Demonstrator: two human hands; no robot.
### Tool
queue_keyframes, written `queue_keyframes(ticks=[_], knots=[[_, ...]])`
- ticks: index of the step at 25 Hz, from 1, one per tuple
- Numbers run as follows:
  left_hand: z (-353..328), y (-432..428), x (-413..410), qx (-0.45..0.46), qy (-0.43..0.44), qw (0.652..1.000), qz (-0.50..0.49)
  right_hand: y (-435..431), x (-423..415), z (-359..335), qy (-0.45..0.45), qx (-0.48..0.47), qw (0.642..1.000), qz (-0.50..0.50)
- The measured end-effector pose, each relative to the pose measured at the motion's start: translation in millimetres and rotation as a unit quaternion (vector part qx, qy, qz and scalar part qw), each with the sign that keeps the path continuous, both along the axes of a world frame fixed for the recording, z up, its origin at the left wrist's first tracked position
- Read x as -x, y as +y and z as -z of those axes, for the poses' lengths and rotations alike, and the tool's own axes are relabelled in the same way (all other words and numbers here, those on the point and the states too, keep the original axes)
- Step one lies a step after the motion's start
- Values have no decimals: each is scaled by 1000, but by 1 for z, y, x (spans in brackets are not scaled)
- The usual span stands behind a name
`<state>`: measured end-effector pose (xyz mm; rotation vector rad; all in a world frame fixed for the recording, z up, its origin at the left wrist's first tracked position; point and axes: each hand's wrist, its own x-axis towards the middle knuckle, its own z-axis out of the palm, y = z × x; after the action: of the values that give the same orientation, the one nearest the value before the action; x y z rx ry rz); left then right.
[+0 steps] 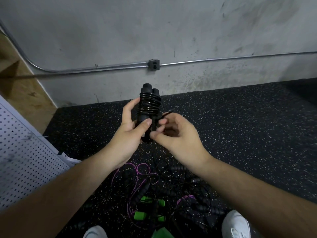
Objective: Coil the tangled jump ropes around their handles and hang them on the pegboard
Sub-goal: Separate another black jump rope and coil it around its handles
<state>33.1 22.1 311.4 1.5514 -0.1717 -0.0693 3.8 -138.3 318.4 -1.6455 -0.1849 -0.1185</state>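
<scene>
While the left hand (pixel 128 127) held the 2 black handles (pixel 149 90) upright in a closed grip, thumb pressed across their lower part, the right hand (pixel 176 134) pinched the loose tail (pixel 167 114) of the rope between thumb and fingertips, just beside the bundle's lower end. The coil (pixel 149 104) sat in tight turns around the upper half of the handles, held in the air above the floor (pixel 240 126) and well apart from the pegboard (pixel 22 152) at the left.

The step in hand looked like securing that tail. It would go best with the left thumb holding the last turns taut (thin rope of this kind probably springs loose) while the right hand tucked the end under 1 or 2 turns.

Black on black made the tail's path through the fingers hard to follow, and the left fingers were hidden behind the handles. The pegboard was cut off at the frame's edge; I could not tell whether it carried hooks. The tangle (pixel 163 189) on the floor, with purple rope (pixel 137 170) and green handles (pixel 140 214), lay partly behind the forearms, so its count stayed unclear.
</scene>
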Motion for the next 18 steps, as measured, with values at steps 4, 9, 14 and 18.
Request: queue_keyframes(ticks=[4,9,14,18], knots=[[-1,-3,5,59,67,995,36,-5,-7,6,-87,107,989,61],[2,-2,6,70,88,993,36,-6,-13,16,-268,279,919,76],[0,-3,7,87,86,991,58,-6,-13,11,-333,345,878,14],[-2,-2,5,99,82,990,53,-13,-19,8,-327,329,885,-51]])
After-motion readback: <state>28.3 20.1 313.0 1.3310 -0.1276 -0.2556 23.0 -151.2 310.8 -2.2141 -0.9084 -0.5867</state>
